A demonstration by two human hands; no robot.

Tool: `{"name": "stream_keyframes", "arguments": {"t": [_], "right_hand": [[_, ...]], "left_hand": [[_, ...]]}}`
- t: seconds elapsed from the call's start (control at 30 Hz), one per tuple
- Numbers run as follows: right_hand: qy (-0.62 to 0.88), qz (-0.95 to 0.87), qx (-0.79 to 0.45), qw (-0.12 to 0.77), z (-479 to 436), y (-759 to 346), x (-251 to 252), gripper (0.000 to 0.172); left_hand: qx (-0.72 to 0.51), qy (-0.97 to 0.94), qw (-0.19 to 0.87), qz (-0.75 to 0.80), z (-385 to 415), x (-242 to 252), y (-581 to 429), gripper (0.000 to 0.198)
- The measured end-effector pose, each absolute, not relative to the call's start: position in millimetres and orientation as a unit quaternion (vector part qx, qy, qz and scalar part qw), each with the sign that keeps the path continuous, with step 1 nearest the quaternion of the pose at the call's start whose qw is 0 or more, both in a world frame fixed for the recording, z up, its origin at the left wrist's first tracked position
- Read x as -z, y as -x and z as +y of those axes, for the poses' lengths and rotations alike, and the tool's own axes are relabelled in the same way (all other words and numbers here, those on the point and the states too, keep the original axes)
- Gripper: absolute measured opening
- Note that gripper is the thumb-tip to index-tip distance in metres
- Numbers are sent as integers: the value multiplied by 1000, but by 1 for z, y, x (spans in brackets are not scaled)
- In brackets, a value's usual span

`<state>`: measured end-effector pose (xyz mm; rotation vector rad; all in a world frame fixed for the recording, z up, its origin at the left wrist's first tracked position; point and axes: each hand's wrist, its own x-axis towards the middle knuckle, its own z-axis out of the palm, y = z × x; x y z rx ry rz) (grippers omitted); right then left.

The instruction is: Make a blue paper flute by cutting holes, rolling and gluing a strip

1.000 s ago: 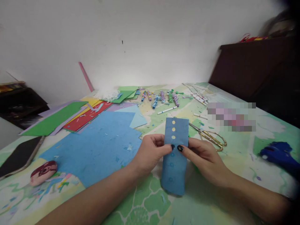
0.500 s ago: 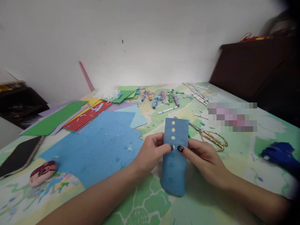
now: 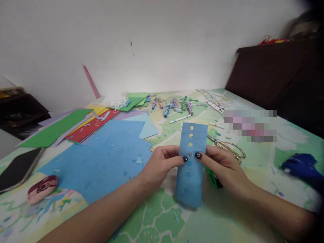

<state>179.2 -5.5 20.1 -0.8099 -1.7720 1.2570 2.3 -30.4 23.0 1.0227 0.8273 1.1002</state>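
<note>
A narrow blue paper strip (image 3: 191, 182) with a row of punched round holes is held up over the table between both my hands. My left hand (image 3: 162, 165) pinches its left edge near the middle, thumb with dark nail on the front. My right hand (image 3: 222, 167) pinches the right edge at the same height. The top three holes show yellow through them; the lower ones look blue. A green object (image 3: 213, 178) lies partly hidden under my right hand.
Gold-handled scissors (image 3: 229, 148) lie just beyond my right hand. A large blue sheet (image 3: 106, 158) and stacked green, red and yellow papers (image 3: 73, 125) lie left. Markers and paper rolls (image 3: 177, 106) sit at the back. A phone (image 3: 17, 168), a pink eraser (image 3: 42, 189) and a blue tool (image 3: 301, 165) lie at the table's sides.
The strip has shifted slightly to the right and risen a little in both hands. The green object under my right hand has come into view.
</note>
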Motion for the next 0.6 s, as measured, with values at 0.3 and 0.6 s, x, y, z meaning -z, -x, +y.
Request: {"name": "stream_keyframes", "arguments": {"t": [0.3,0.6], "right_hand": [[325,-715,-471,402,-5,-180,-22,23],[322,-780,-377,382,-4,-183,-21,21]], "left_hand": [[-484,-467,634,382,-28,-21,-1,17],[-494,-469,588,437,-30,-23,-1,17]]}}
